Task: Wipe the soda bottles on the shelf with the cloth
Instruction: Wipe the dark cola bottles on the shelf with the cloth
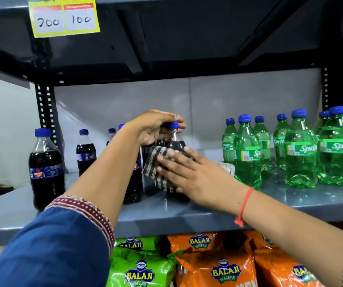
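Observation:
A dark cola bottle (175,141) with a blue cap stands mid-shelf. My left hand (156,127) grips its neck and cap from above. My right hand (189,175) presses a black-and-white checked cloth (156,166) flat against the bottle's body, fingers spread over the cloth. More cola bottles (46,168) stand to the left on the grey shelf (187,216). Several green Sprite bottles (299,154) stand at the right. The lower half of the held bottle is hidden behind the cloth and my hand.
The shelf above (166,38) hangs low over the bottle caps, with a yellow price tag (64,16) on its edge. Black slotted uprights (45,112) flank the bay. Orange and green Balaji wafer bags (218,264) fill the shelf below. A folded pale cloth (227,167) lies beside the Sprite bottles.

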`<state>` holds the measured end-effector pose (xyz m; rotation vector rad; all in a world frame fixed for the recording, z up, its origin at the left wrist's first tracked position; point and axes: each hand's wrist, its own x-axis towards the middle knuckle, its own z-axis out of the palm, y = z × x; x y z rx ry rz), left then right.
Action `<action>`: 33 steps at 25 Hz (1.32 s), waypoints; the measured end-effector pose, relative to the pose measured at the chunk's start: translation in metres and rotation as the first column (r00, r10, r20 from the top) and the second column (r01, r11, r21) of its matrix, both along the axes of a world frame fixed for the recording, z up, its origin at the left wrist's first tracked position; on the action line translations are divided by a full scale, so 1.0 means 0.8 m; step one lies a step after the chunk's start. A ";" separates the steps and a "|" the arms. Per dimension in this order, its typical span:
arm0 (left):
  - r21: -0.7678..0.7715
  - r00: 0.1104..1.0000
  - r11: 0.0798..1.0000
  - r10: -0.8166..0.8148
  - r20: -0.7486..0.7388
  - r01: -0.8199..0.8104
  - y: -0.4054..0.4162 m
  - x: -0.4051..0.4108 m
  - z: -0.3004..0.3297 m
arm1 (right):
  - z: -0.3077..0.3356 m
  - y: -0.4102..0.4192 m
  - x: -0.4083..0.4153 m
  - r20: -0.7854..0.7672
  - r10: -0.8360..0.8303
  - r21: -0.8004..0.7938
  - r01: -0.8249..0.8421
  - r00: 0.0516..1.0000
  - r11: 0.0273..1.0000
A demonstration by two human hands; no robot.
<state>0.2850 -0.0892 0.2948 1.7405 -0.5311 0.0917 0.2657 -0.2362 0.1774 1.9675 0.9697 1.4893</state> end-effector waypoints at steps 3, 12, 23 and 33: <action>-0.056 0.999 0.998 -0.037 -0.015 0.036 0.000 -0.001 -0.001 | 0.009 0.004 0.010 0.023 0.009 0.067 -0.011 1.000 0.998; -0.020 0.998 0.999 -0.042 -0.038 0.042 0.001 -0.005 0.001 | 0.014 -0.003 0.005 -0.002 0.025 -0.046 -0.025 1.000 0.999; -0.042 0.996 0.997 -0.071 -0.046 0.069 0.003 -0.002 0.001 | 0.024 -0.015 0.007 0.010 0.025 -0.164 -0.023 1.000 0.986; -0.047 0.996 0.997 -0.066 -0.062 0.063 0.002 0.000 0.003 | 0.031 -0.016 0.008 -0.009 0.001 -0.194 -0.002 1.000 0.981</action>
